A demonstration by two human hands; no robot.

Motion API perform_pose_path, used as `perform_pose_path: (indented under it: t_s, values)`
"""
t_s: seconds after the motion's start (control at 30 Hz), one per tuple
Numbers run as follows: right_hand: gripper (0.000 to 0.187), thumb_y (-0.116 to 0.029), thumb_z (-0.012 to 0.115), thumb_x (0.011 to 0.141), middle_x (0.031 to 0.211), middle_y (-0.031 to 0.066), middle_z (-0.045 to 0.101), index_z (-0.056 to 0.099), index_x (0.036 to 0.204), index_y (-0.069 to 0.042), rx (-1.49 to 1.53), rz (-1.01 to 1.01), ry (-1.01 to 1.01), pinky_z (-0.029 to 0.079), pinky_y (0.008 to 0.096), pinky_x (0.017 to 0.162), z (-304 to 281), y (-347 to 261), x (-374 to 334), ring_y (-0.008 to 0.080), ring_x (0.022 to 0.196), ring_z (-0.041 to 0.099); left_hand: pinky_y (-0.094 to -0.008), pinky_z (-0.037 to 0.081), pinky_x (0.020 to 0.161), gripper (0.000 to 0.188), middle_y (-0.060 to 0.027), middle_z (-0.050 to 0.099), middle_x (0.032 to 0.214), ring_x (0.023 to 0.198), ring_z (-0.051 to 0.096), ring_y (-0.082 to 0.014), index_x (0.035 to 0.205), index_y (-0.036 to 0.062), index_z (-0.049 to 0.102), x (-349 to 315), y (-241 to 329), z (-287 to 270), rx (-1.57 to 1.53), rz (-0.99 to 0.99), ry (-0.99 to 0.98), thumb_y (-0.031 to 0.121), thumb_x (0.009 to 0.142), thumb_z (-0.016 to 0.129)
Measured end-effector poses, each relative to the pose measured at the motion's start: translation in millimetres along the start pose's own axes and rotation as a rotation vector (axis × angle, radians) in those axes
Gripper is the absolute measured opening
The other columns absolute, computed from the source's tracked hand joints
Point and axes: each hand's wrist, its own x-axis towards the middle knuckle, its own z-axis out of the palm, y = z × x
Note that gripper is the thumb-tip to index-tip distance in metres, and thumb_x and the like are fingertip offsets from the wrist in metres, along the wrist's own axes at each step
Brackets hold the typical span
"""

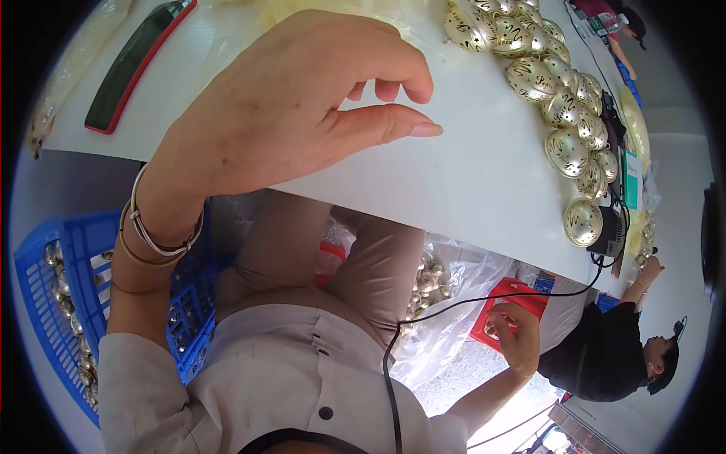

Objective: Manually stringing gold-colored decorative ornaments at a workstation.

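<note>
My left hand [302, 102] hovers over the white table [454, 181], its fingers bent and a gap between them and the thumb. Nothing is in it, so it is open; two bracelets circle the wrist. Low at the right, beside a red stool [505, 303], my right hand [520, 337] has its fingers curled inward. A small shiny patch shows among those fingers, too small to name. Gold ball ornaments [567, 151] with dark lettering and star marks lie heaped along the table's right side. One gold ornament [583, 222] sits nearest the table edge.
A dark red-edged bar [136, 68] lies at the far left. Blue baskets [72, 250] with ornaments stand at my left. A clear bag [454, 333] with ornaments is below the table. A black cable [484, 298] crosses my right side. Another person [605, 352] works at right.
</note>
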Motion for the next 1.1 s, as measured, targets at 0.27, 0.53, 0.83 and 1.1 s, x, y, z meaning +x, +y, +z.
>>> perform_pose_path:
  t_s: [0.27, 0.53, 0.83, 1.1]
  values:
    - [0.045, -0.024, 0.073, 0.078, 0.095, 0.0077, 0.061, 0.056, 0.113, -0.001, -0.574, -0.378, 0.995, 0.046, 0.0304, 0.07, -28, -78, 72, 0.0151, 0.078, 0.057, -0.0331, 0.042, 0.062, 0.019, -0.0078, 0.058, 0.079, 0.073, 0.054, -0.0236, 0.089, 0.0037, 0.062, 4, -14, -2, 0.156, -0.009, 0.062, 0.013, 0.075, 0.07]
    - [0.056, -0.018, 0.073, 0.076, 0.109, 0.0099, 0.058, 0.049, 0.124, -0.003, -0.321, -0.366, 0.805, 0.047, 0.0302, 0.078, -1, -85, 91, 0.0167, 0.089, 0.059, -0.0354, 0.042, 0.069, 0.024, -0.0087, 0.057, 0.084, 0.08, 0.053, -0.0266, 0.093, 0.0044, 0.062, -33, -32, -37, 0.383, -0.138, 0.249, 0.006, 0.07, 0.069]
    - [0.057, -0.02, 0.073, 0.078, 0.113, 0.0116, 0.055, 0.048, 0.124, 0.002, -0.137, -0.774, 0.316, 0.045, 0.0296, 0.085, 72, -170, 122, 0.0177, 0.096, 0.057, -0.0368, 0.041, 0.076, 0.037, -0.0078, 0.053, 0.094, 0.087, 0.048, -0.0277, 0.098, 0.006, 0.061, -37, -26, -17, 0.252, -0.059, 0.136, 0.009, 0.064, 0.074]
    - [0.066, -0.034, 0.071, 0.079, 0.119, 0.0124, 0.052, 0.046, 0.129, 0.0, -0.048, -0.652, 0.151, 0.044, 0.0293, 0.087, 65, -175, 127, 0.0184, 0.101, 0.055, -0.0348, 0.041, 0.078, 0.025, -0.0075, 0.052, 0.096, 0.088, 0.048, -0.0272, 0.093, 0.0069, 0.063, -40, -43, -15, 0.347, -0.095, 0.033, 0.014, 0.07, 0.07]
